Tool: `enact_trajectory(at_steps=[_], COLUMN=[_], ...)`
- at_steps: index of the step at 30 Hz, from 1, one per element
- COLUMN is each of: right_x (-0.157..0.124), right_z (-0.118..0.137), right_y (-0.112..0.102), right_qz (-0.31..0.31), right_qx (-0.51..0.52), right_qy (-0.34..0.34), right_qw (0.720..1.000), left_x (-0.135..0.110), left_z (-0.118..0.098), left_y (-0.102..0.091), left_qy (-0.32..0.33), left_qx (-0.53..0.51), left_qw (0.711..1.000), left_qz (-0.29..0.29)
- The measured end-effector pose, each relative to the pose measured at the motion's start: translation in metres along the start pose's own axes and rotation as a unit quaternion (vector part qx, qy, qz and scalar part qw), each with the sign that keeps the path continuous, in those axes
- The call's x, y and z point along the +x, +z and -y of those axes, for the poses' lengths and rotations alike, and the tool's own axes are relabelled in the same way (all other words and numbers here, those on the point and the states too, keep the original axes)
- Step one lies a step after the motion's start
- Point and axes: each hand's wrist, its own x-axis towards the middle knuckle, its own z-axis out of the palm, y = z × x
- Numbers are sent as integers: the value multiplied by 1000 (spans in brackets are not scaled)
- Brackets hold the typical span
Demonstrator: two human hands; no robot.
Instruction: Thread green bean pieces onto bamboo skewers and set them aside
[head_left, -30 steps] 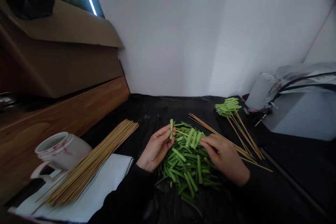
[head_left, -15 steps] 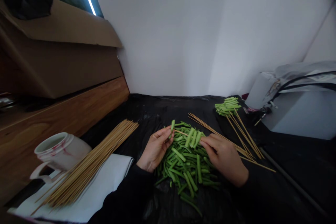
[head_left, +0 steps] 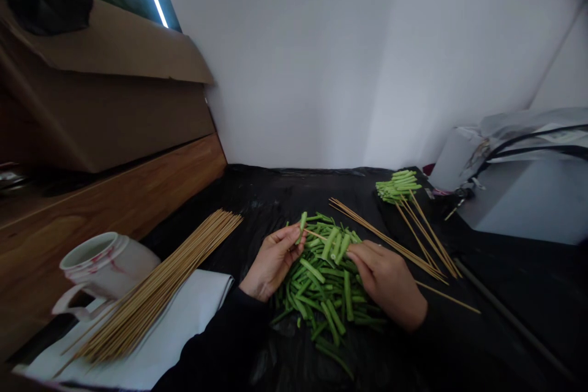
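Note:
My left hand (head_left: 275, 260) pinches a short cut piece of green bean (head_left: 302, 225) upright between thumb and fingers. The tip of a bamboo skewer (head_left: 316, 234) meets that piece or lies right against it; I cannot tell how deep it goes. Closed around the same skewer, my right hand (head_left: 388, 278) sits just behind several bean pieces (head_left: 337, 245) threaded side by side. The skewer's tail sticks out to the right beyond this hand. Both hands are over a heap of loose cut green beans (head_left: 321, 300) on black plastic sheeting (head_left: 275, 196).
Finished bean skewers (head_left: 399, 186) lie at the back right, near loose skewers (head_left: 386, 236). At left, a thick bundle of bamboo skewers (head_left: 160, 288) rests on white paper (head_left: 197, 300) beside a mug (head_left: 110, 269). A cardboard box (head_left: 138, 110) and a grey container (head_left: 528, 196) flank the work surface.
My right hand has shifted slightly left with the skewer and its threaded bean pieces, toward the piece in my left hand. The left hand has hardly moved.

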Motion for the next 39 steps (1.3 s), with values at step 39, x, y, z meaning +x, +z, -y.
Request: enact_trajectory(at_steps=[39], right_x=[-3], right_z=[4], right_y=[2], right_qz=[1], right_qx=[-2], right_qy=[0], right_qw=[1000], left_x=[-6], left_z=[-1], left_y=[4], left_qy=[1], left_qx=[43], left_qw=[998], left_qz=[34])
